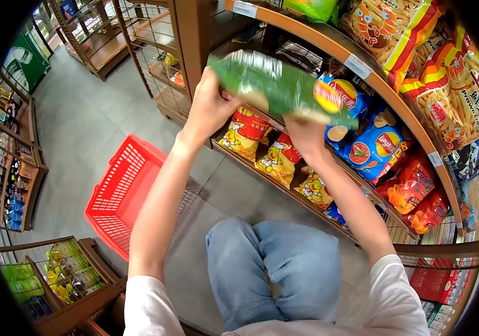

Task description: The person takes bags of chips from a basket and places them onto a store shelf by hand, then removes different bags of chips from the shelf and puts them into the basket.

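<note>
A green bag of Lay's chips (284, 84) is held up in front of the snack shelf, lying sideways and slightly blurred. My left hand (208, 103) grips its left end, thumb across the near side. At the lower right edge of the bag, my right hand (305, 134) has hold of it from below, its fingers partly hidden. Just behind the bag stand blue Lay's bags (377, 147) on the shelf. Red and yellow snack bags (245, 134) sit on the lower shelf beneath my hands.
A red shopping basket (122, 190) rests on the grey floor (77, 129) to my left. Large prawn cracker bags (452, 89) fill the upper shelf at right. A wooden wire rack (158, 61) stands beyond. At lower left, a low bin (66, 274) holds green and yellow packages.
</note>
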`<state>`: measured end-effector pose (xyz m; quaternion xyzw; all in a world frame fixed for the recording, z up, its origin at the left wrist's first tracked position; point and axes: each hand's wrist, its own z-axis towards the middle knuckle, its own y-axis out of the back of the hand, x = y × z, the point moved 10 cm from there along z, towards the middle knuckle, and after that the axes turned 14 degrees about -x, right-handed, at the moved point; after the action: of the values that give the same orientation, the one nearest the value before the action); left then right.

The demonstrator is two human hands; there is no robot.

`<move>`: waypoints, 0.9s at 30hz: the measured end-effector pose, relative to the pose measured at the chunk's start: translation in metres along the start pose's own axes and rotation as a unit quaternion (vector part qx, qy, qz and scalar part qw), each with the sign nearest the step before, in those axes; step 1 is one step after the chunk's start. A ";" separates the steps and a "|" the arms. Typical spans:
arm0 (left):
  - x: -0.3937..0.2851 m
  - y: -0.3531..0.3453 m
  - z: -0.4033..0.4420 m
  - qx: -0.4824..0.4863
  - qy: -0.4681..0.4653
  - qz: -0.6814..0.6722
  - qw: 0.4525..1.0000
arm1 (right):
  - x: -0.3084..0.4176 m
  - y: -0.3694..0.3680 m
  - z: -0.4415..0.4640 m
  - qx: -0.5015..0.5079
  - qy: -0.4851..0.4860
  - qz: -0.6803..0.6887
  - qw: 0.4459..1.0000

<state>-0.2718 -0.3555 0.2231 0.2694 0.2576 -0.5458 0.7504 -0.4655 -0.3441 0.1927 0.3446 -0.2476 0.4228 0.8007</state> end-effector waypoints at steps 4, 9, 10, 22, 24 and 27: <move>0.037 -0.030 0.003 -0.002 0.010 0.008 1.000 | -0.019 -0.005 0.007 -0.104 -0.013 -0.049 0.993; 0.049 -0.055 -0.003 0.047 0.037 -0.010 0.998 | -0.039 -0.020 0.002 -0.024 -0.164 -0.076 0.983; 0.053 -0.055 -0.002 0.053 0.050 0.009 0.997 | -0.039 -0.022 0.003 -0.004 -0.174 -0.095 0.980; 0.089 -0.069 0.009 0.057 0.164 0.029 0.984 | -0.036 -0.034 0.001 0.010 -0.177 -0.164 0.970; 0.089 -0.070 0.008 0.065 0.171 0.061 0.981 | -0.033 -0.034 -0.003 0.065 -0.235 -0.108 0.964; 0.086 -0.071 0.006 0.073 0.194 0.059 0.976 | -0.023 -0.020 -0.007 0.053 -0.229 -0.126 0.964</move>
<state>-0.3165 -0.4362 0.1600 0.4390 0.3415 -0.4550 0.6954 -0.4597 -0.3585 0.1649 0.5027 -0.3565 0.2402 0.7500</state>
